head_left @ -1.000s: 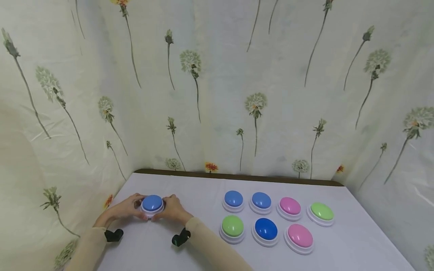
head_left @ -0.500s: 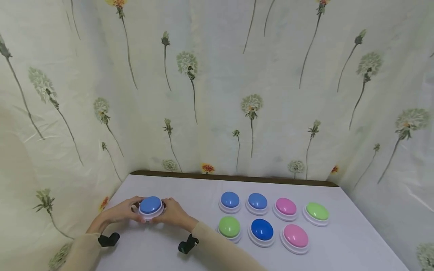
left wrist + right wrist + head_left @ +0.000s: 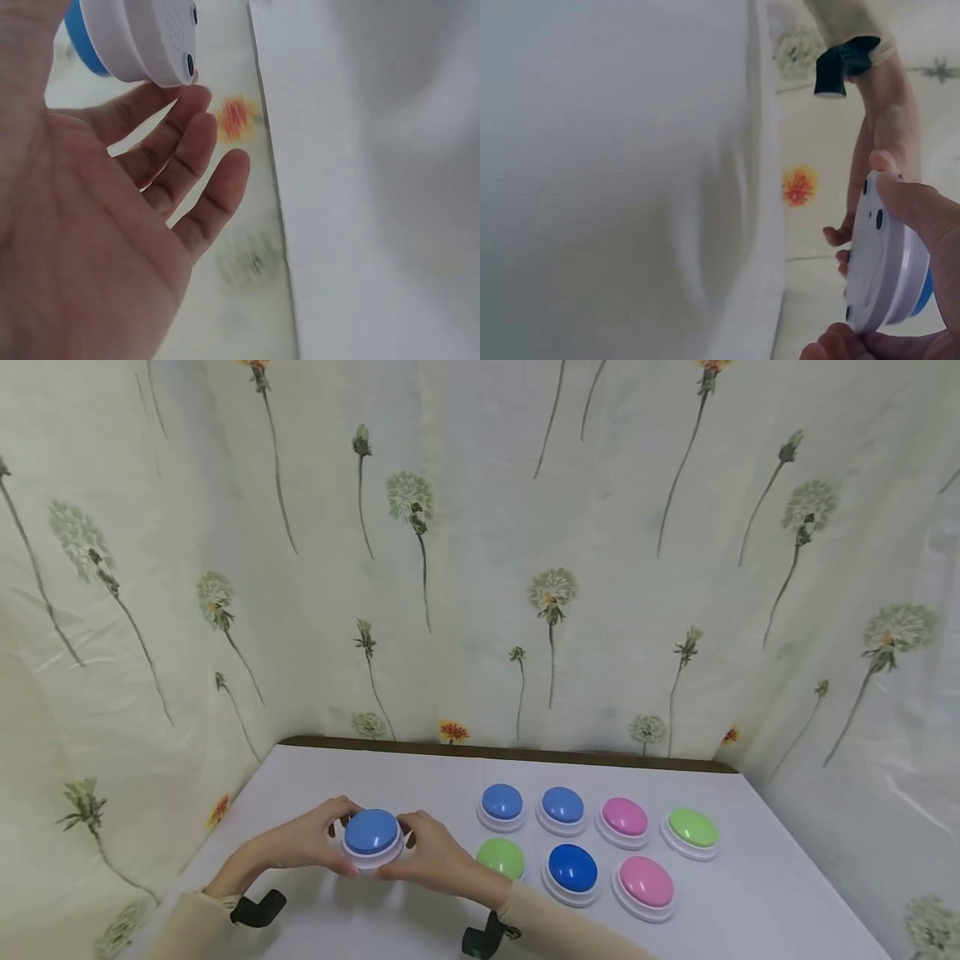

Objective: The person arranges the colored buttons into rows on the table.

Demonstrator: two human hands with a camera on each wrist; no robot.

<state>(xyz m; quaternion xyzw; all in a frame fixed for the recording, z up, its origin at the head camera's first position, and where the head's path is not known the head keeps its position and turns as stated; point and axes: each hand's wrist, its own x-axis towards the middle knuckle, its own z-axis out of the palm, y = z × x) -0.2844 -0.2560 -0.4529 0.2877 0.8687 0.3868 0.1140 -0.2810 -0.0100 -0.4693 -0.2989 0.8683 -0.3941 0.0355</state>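
Both hands hold a blue push button (image 3: 371,832) with a round white base up off the white table. My left hand (image 3: 303,843) grips the base from the left side, and my right hand (image 3: 442,858) grips it from the right. The underside, with dark feet and small holes, shows in the left wrist view on the white base (image 3: 139,37). In the right wrist view, thumb and fingers pinch the rim of the base (image 3: 889,262). A green button (image 3: 501,857) sits just beyond the right hand, its base partly hidden by the wrist.
On the table (image 3: 315,772), a back row has two blue buttons (image 3: 502,802), a pink one (image 3: 625,817) and a green one (image 3: 692,828). In front stand a dark blue button (image 3: 572,868) and another pink one (image 3: 647,882). A flowered curtain (image 3: 480,568) hangs behind.
Both hands have lifted the blue button and carried it to the right and nearer the person. The other buttons stay in place; the head view has shifted slightly.
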